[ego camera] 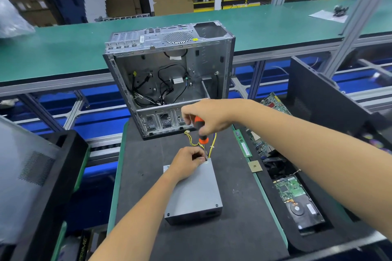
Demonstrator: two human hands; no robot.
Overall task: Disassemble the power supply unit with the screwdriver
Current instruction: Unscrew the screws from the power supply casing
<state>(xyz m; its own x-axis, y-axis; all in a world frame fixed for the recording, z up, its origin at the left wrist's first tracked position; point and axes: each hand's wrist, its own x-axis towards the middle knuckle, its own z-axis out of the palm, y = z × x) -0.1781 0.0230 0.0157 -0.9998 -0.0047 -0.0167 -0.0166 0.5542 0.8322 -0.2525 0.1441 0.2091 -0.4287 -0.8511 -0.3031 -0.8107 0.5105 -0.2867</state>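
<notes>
Power supply unit lies flat on the near mat. Right hand grips the screwdriver, tip at the far-right corner screw; left hand pinches the shaft there. Risk: tip slipping out, stripping the head, if tilted.

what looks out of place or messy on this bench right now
Little on the mat itself: the power supply unit lies flat under both hands. To its right, a RAM stick and a CPU chip sit loose on the bench edge beside the bin of circuit boards.
</notes>
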